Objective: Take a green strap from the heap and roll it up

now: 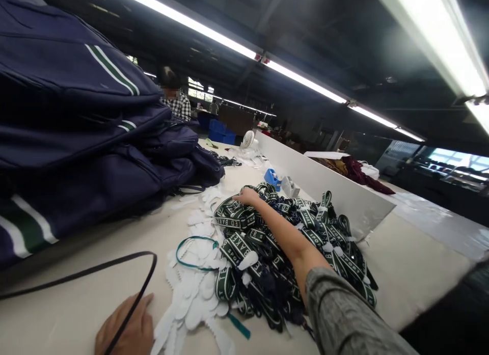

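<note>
Both hands lie spread: right hand (247, 196) outstretched on the green straps (267, 243), left hand (126, 328) flat under a black strap (114, 266).

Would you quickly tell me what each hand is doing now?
Left hand: flat on the table, holding nothing.
Right hand: on the strap pile; grip unclear.

A tall stack of navy bags (76, 141) with green and white stripes fills the left side of the cream table (412, 268). Farther down sit a blue tape dispenser (272, 178) and a small white fan (249, 139). A white divider board (324, 184) runs alongside, with maroon cloth (357, 172) beyond it. A person in a checked shirt (179, 106) works at the far end under long tube lights (305, 80).
</note>
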Action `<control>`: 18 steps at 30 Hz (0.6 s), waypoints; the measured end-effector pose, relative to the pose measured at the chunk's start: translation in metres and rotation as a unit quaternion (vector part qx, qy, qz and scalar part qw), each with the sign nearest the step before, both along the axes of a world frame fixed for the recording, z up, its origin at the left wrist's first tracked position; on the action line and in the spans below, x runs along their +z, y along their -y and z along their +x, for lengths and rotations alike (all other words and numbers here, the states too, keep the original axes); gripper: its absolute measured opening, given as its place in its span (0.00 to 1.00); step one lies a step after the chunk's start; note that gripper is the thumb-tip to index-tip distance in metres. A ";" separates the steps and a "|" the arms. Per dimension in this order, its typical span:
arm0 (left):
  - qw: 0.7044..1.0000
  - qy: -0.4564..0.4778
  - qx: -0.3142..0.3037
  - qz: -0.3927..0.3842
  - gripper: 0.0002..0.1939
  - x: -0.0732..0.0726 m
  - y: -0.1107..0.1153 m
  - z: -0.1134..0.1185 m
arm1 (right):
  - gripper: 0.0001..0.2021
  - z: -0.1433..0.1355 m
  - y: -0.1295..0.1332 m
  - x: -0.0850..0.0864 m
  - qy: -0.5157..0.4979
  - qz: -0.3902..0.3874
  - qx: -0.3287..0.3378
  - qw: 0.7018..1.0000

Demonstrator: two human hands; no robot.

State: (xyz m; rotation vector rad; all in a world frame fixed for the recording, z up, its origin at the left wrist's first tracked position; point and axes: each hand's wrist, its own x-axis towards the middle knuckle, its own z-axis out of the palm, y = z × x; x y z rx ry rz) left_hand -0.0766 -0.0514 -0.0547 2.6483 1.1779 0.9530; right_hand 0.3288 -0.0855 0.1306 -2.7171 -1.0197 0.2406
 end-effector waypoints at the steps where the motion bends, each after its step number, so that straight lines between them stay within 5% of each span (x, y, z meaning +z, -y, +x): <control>1: 1.000 -0.003 0.011 -0.012 0.18 0.004 -0.001 0.000 | 0.24 0.002 -0.003 -0.005 -0.014 -0.008 -0.013 1.000; 6: 0.999 -0.006 0.015 -0.036 0.17 0.026 -0.005 0.004 | 0.44 -0.008 -0.007 -0.043 -0.025 0.050 -0.087 0.995; 11: 0.996 -0.031 0.028 -0.073 0.15 0.033 -0.002 0.006 | 0.34 -0.003 0.001 -0.049 -0.064 0.181 -0.114 0.975; 15: 0.991 -0.031 0.044 -0.126 0.15 0.033 -0.006 0.006 | 0.12 0.009 0.012 -0.013 -0.115 0.305 -0.105 0.940; 18: 0.985 -0.002 0.046 -0.165 0.15 0.033 -0.012 0.002 | 0.13 0.022 0.030 0.047 -0.131 0.429 -0.089 0.889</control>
